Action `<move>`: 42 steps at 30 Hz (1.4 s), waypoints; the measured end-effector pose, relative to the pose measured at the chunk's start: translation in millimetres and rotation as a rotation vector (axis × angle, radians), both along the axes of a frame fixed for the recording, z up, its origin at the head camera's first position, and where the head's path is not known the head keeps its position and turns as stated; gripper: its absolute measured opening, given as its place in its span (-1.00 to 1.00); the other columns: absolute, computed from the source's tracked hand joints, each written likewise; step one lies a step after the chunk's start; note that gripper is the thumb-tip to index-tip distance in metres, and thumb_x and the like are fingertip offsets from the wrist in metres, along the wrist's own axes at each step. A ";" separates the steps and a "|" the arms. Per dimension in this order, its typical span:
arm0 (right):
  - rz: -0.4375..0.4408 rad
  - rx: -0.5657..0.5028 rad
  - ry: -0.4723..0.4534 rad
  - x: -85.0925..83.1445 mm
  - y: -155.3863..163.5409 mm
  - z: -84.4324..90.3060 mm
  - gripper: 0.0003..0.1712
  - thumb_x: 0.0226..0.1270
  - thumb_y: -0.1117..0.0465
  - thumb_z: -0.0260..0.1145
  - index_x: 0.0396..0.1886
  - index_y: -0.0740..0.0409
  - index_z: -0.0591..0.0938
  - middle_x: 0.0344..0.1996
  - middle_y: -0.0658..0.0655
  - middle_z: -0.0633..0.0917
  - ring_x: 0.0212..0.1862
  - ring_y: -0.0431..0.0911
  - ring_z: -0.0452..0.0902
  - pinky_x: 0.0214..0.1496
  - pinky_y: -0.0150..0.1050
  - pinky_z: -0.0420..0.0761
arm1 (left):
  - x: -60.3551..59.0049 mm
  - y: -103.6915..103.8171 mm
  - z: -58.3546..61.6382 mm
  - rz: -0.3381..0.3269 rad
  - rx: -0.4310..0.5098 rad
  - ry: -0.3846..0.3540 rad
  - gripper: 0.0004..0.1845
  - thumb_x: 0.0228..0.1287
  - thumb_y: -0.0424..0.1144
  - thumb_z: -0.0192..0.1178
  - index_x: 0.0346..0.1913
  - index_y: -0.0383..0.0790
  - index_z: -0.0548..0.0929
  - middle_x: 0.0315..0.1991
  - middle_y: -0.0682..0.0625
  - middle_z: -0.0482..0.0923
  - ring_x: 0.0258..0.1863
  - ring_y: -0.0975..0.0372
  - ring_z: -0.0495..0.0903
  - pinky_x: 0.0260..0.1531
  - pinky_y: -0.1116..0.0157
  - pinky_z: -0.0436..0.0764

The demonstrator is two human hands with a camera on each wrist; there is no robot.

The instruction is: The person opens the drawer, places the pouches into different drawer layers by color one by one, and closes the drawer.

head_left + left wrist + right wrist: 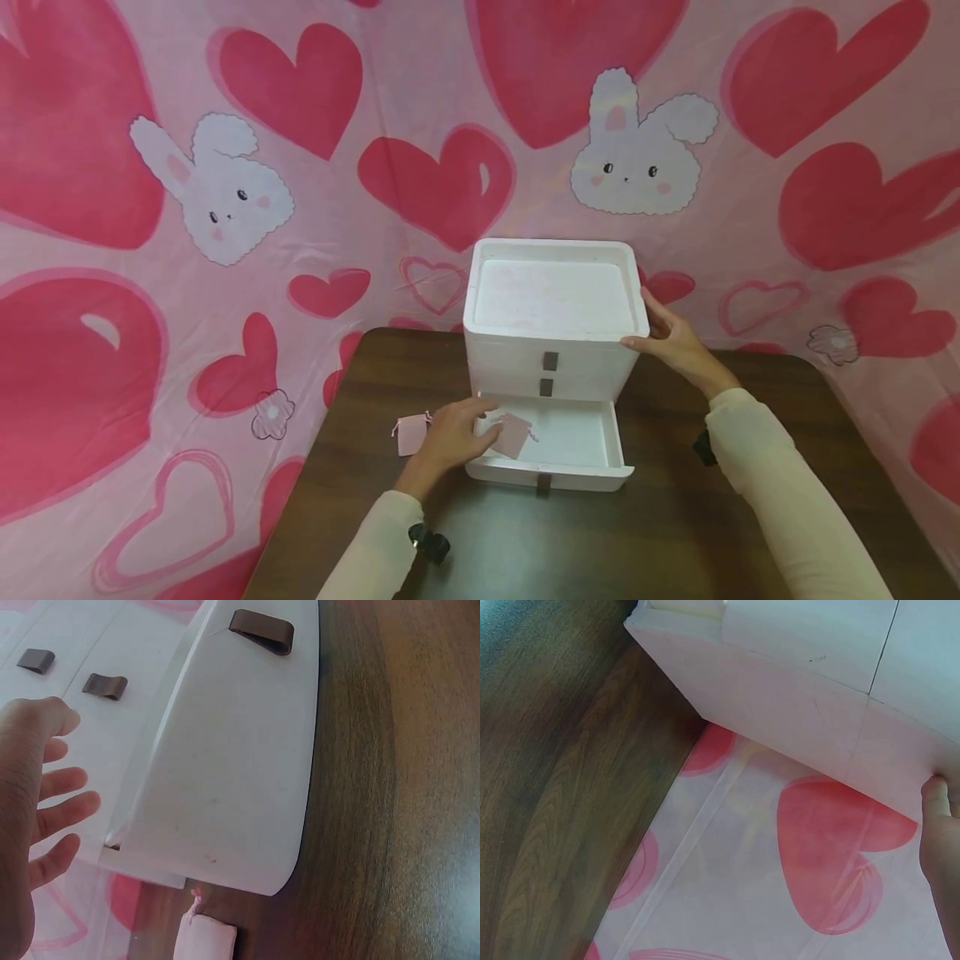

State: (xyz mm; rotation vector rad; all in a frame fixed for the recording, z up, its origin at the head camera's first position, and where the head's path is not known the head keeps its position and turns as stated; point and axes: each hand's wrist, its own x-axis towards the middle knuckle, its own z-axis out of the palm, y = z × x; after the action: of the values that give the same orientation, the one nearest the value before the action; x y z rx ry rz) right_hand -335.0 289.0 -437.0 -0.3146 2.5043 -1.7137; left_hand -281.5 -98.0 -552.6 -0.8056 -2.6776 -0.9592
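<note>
A white drawer box (547, 358) stands on the table with its bottom drawer (577, 433) pulled out. Inside that drawer, at its left, lies a small pink drawstring pouch (513, 436). My left hand (453, 433) hovers over the drawer's left edge beside this pouch, fingers spread and holding nothing; the left wrist view shows the gap between them. A second pink pouch (412, 434) lies on the table left of the box, partly behind my left hand. At the box's upper right side my right hand (678, 342) rests, thumb at the front corner and fingers along the side.
Two upper drawers with brown pull tabs (551, 361) are closed. The box top is a shallow recessed tray (555, 296). Dark wood table (525, 550) surrounds the box, and a pink cloth (420, 67) with hearts and rabbits hangs behind it.
</note>
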 end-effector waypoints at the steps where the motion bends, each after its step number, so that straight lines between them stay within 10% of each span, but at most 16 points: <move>1: -0.001 0.001 0.001 0.1 -0.1 -0.2 0.16 0.37 0.23 0.40 0.67 -0.13 -0.19 0.67 0.21 -0.09 0.63 0.31 -0.04 0.39 -0.25 0.37 | 0.1 -1.4 -0.2 -0.001 0.001 0.002 -0.66 0.32 -0.06 0.34 0.11 -0.05 0.75 -0.04 0.00 0.81 -0.17 0.16 0.78 -0.19 0.30 0.75; 8: -0.009 0.000 -0.017 1.3 -1.1 0.4 0.15 0.38 0.21 0.39 0.67 -0.14 -0.20 0.68 0.19 -0.09 0.64 0.29 -0.05 0.38 -0.17 0.34 | 0.5 -14.8 -1.0 0.013 -0.012 0.077 -0.76 0.27 -0.15 0.37 -0.07 -0.18 0.80 -0.41 -0.02 0.75 -0.45 0.15 0.68 -0.43 0.43 0.62; 17: -0.005 -0.036 -0.021 0.9 -1.2 1.9 0.15 0.38 0.26 0.38 0.66 -0.15 -0.20 0.68 0.18 -0.10 0.63 0.29 -0.04 0.35 -0.36 0.40 | 2.0 -43.0 -3.4 0.118 -0.033 0.103 -0.87 0.23 -0.17 0.40 -0.20 -0.10 0.82 -0.41 0.09 0.76 -0.47 0.26 0.66 -0.45 0.47 0.60; 42: 0.002 -0.057 -0.032 2.1 -3.1 4.4 0.13 0.41 0.26 0.36 0.66 -0.16 -0.21 0.68 0.17 -0.11 0.64 0.29 -0.07 0.33 -0.31 0.38 | 0.2 -112.1 -27.4 0.324 -0.129 -0.070 -0.82 0.21 -0.14 0.40 -0.18 -0.13 0.81 -0.41 0.03 0.77 -0.45 0.23 0.67 -0.41 0.21 0.65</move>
State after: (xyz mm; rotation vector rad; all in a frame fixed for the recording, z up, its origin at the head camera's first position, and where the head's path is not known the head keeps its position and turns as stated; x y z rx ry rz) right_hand -332.9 286.0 -432.7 -0.2908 2.4359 -1.7767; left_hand -281.3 -210.1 -580.0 -0.3445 -2.8335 -0.7552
